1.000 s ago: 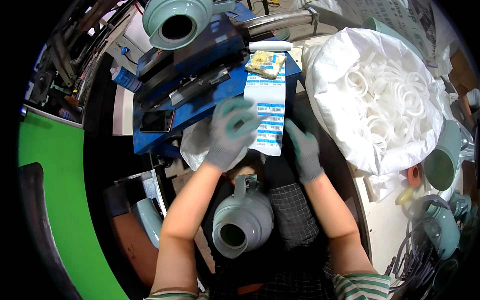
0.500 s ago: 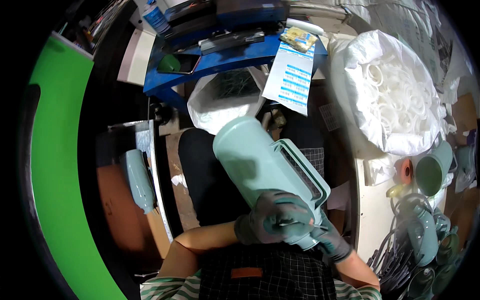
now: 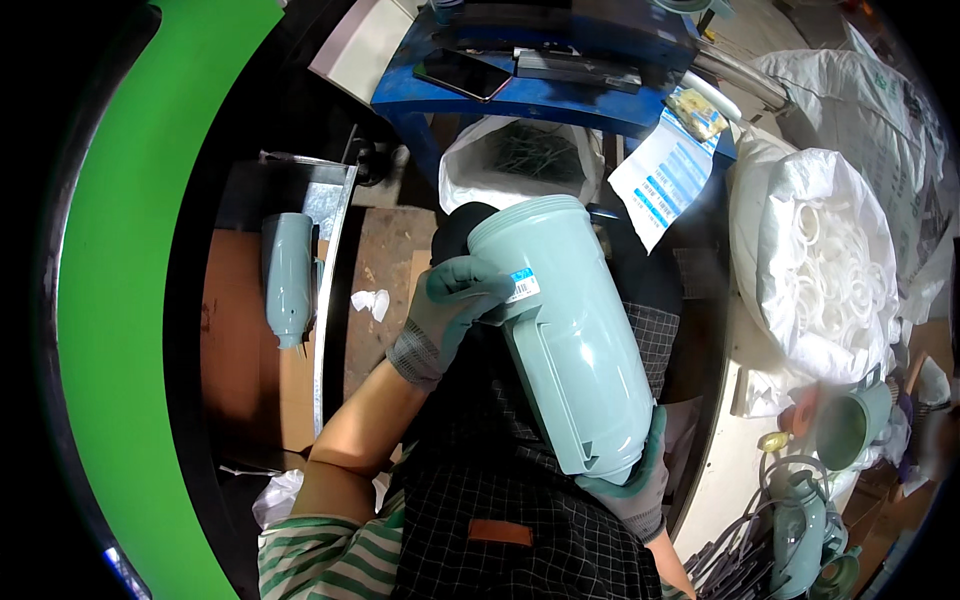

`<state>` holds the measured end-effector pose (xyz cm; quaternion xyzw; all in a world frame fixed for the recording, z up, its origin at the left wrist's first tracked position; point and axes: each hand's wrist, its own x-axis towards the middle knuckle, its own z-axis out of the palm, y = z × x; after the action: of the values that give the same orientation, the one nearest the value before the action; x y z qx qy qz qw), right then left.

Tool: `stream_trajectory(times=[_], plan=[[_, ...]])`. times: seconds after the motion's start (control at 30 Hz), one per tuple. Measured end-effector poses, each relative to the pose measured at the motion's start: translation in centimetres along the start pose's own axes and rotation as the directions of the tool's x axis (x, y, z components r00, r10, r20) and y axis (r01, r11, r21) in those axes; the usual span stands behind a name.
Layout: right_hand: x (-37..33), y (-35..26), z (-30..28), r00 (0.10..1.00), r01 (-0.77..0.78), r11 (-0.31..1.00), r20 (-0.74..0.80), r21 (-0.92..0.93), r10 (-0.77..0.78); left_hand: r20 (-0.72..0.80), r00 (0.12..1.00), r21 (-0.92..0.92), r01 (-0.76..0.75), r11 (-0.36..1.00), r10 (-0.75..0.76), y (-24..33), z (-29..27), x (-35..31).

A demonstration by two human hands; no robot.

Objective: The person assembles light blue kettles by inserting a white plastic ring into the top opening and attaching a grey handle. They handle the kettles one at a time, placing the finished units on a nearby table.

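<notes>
Fingers of the left hand [image 3: 450, 305] lie bent together at the edge of the blue-and-white label [image 3: 522, 286]; whether they pinch or merely press it cannot be told. Right hand [image 3: 635, 495] is clasped around the narrow end of the jug [image 3: 595, 345], which lies slantwise over the lap, wide end away from the body. Likely faults: the label could crease or skew, owing to the curved wall and nearby handle [image 3: 550, 400]; glove fabric might catch its edge; a slack right-hand hold could let the jug roll.
</notes>
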<state>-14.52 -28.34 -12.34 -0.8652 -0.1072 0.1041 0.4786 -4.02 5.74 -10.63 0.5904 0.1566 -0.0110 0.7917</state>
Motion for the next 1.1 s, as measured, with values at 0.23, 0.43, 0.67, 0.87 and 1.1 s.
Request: stream_trajectory(times=[0.23,0.43,0.67,0.87,1.1], plan=[[0.5,0.2,0.5,0.997,0.082,0.99,-0.002,-0.114,-0.083,0.019,0.982,0.455,-0.178,0.872,0.19,-1.1,-1.2,0.3],[1.9,0.0,-3.1,0.983,-0.139,0.876,0.17,0.462,0.066,0.082,0.89,0.523,-0.421,0.741,0.448,-1.3,-4.2,1.5],[0.9,0.1,-8.5,0.979,-0.202,0.875,0.07,0.44,0.191,0.309,0.926,0.45,-0.343,0.825,0.216,1.8,4.1,9.0],[-1.0,2.5,-12.4,0.867,0.149,0.557,-0.379,0.817,0.323,0.488,0.453,0.727,-0.684,-0.06,0.746,15.8,16.4,20.9],[9.2,-5.6,-18.9,0.758,0.364,0.821,-0.652,0.439,0.013,0.674,0.293,0.707,-0.52,-0.479,0.678,9.9,14.6,13.7]])
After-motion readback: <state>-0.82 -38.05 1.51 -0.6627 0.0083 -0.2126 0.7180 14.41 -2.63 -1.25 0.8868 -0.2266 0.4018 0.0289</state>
